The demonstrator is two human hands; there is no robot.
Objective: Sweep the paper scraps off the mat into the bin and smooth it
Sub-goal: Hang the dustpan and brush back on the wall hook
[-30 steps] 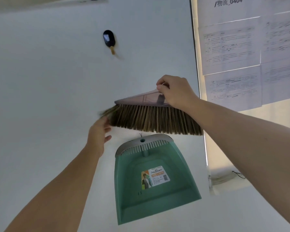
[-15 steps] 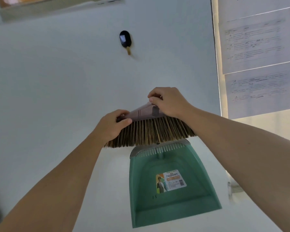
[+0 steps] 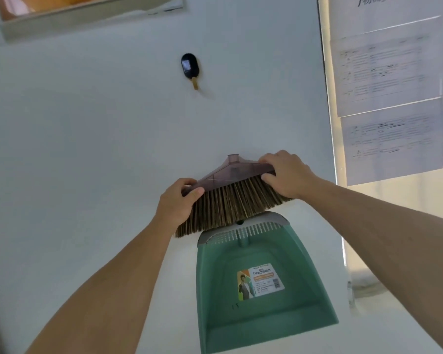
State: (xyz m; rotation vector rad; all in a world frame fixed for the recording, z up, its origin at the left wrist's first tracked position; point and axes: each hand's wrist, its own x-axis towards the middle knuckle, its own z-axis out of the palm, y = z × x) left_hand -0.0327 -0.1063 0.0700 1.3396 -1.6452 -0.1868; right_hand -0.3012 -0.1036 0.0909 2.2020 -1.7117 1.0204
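A broom head (image 3: 228, 200) with a translucent brown-grey cap and tan bristles is held flat against the white wall. My left hand (image 3: 178, 203) grips its left end. My right hand (image 3: 285, 173) grips its right end. Just below it a green dustpan (image 3: 256, 284) with a grey toothed top edge and a product label hangs on the wall, its top partly hidden by the bristles. No mat, paper scraps or bin are in view.
A black hook with a tan peg (image 3: 190, 67) is fixed to the wall above the broom head. Printed sheets (image 3: 394, 98) hang on a glass panel at the right. A framed opening (image 3: 87, 14) runs along the top left.
My left hand went from the bristle tips to a grip on the cap's left end. The broom head turned level, with its socket now pointing up, and dropped closer to the dustpan.
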